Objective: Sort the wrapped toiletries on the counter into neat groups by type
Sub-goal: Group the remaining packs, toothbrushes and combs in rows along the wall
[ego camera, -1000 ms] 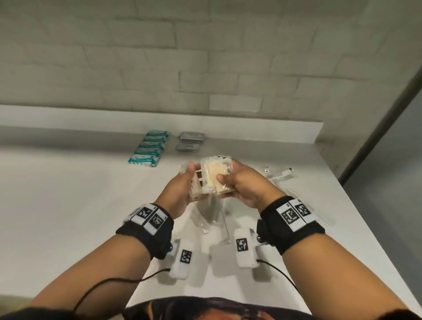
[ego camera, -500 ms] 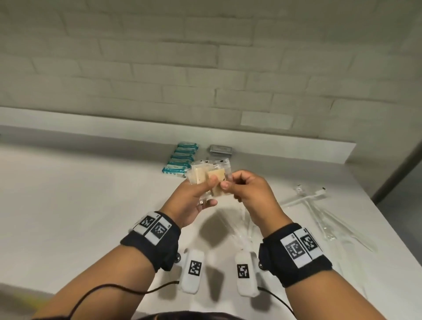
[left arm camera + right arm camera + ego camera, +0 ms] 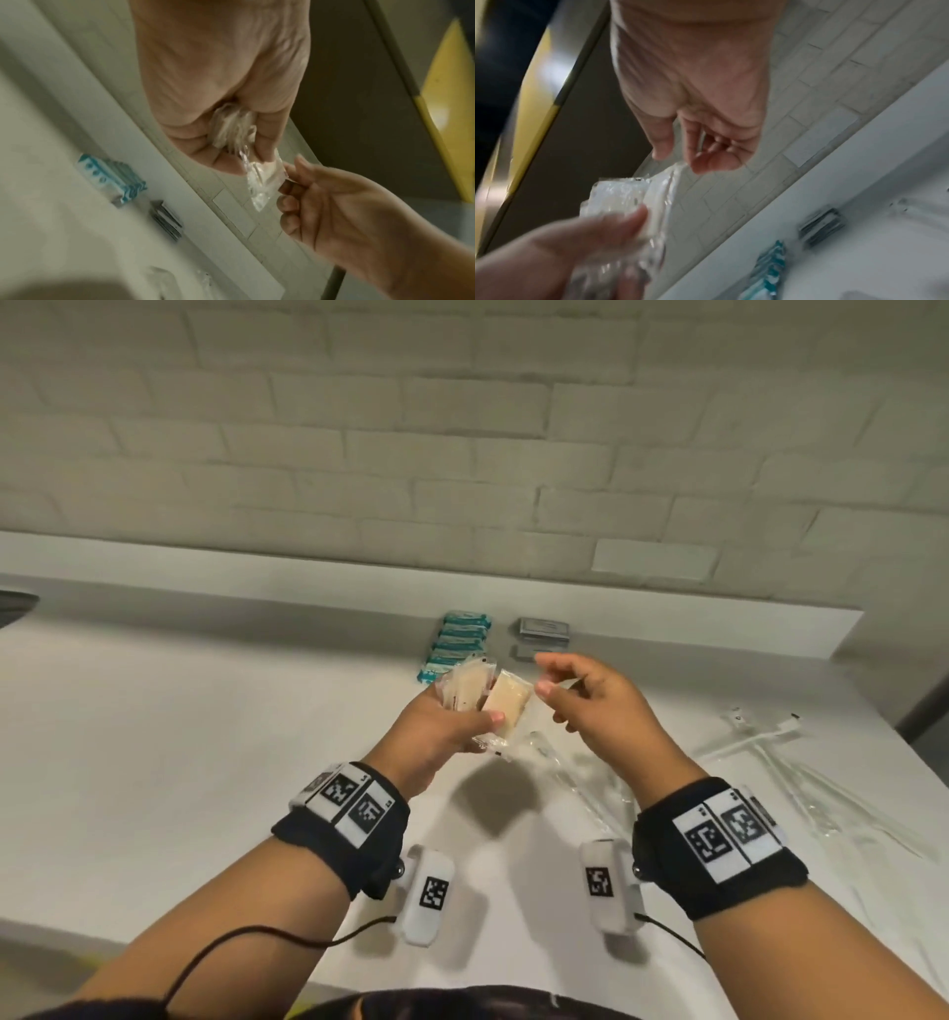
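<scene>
My left hand grips a small stack of clear-wrapped beige soap bars above the white counter. The front bar leans to the right out of the stack. The left wrist view shows the stack squeezed between thumb and fingers. My right hand hovers just right of the stack with its fingers loosely curled. Its fingertips touch the crinkled end of the front wrapper, and thumb and index finger stand slightly apart.
A row of teal packets and a small pile of grey packets lie at the back by the wall ledge. Long clear-wrapped items lie under my hands and at the right, near the counter's right edge.
My right hand has let go of the soap stack and drawn a little to the right. The left hand keeps the stack, and the front bar now tilts out of it.
</scene>
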`<act>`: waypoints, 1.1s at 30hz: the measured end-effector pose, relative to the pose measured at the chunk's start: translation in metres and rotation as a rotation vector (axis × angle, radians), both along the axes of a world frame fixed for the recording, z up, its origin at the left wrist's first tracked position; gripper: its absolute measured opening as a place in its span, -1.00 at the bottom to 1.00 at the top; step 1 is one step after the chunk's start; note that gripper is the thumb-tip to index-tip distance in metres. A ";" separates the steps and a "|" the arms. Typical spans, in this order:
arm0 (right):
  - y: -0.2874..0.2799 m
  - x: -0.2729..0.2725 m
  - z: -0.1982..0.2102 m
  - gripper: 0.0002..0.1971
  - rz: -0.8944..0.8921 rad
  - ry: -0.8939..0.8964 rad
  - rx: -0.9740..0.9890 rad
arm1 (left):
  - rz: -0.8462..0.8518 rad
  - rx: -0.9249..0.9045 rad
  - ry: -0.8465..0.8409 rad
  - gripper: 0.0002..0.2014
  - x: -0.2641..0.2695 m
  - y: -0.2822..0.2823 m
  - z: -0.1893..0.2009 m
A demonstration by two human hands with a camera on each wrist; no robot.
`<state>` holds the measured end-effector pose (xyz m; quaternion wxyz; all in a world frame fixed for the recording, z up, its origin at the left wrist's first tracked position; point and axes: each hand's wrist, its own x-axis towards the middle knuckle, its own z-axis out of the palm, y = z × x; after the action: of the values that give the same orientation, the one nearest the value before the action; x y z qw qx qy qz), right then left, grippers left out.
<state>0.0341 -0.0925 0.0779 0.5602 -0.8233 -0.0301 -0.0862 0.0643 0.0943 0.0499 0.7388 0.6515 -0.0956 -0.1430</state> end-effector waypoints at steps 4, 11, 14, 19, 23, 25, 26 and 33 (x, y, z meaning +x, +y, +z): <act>0.019 0.013 0.006 -0.96 0.020 0.178 -0.001 | -0.020 0.124 -0.084 -0.52 0.007 0.014 -0.006; 0.044 0.022 0.010 -0.82 0.056 0.141 -0.278 | -0.049 0.177 -0.096 -0.46 0.015 0.034 -0.005; 0.049 0.026 0.009 -0.85 0.026 0.149 -0.194 | -0.057 0.162 -0.077 -0.50 0.020 0.038 -0.007; 0.036 0.040 0.004 -0.85 -0.066 0.189 -0.505 | -0.023 -0.035 0.048 -0.74 0.024 0.046 -0.014; 0.026 0.048 -0.007 -0.83 -0.045 0.263 -0.583 | -0.029 -0.207 0.191 -0.71 0.031 0.053 -0.015; 0.028 0.048 -0.012 -0.86 -0.020 0.284 -0.633 | -0.038 -0.281 0.249 -0.72 0.033 0.057 -0.015; 0.032 0.047 -0.015 -0.87 0.012 0.311 -0.677 | -0.044 -0.306 0.261 -0.72 0.033 0.058 -0.016; 0.070 0.036 -0.063 -0.84 0.389 0.496 -1.039 | -0.022 -0.310 0.235 -0.65 0.030 0.070 -0.025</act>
<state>0.0696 -0.0223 0.0146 0.0809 -0.9639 -0.0867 0.2384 0.0939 0.1639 0.0248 0.8347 0.5078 -0.0367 -0.2098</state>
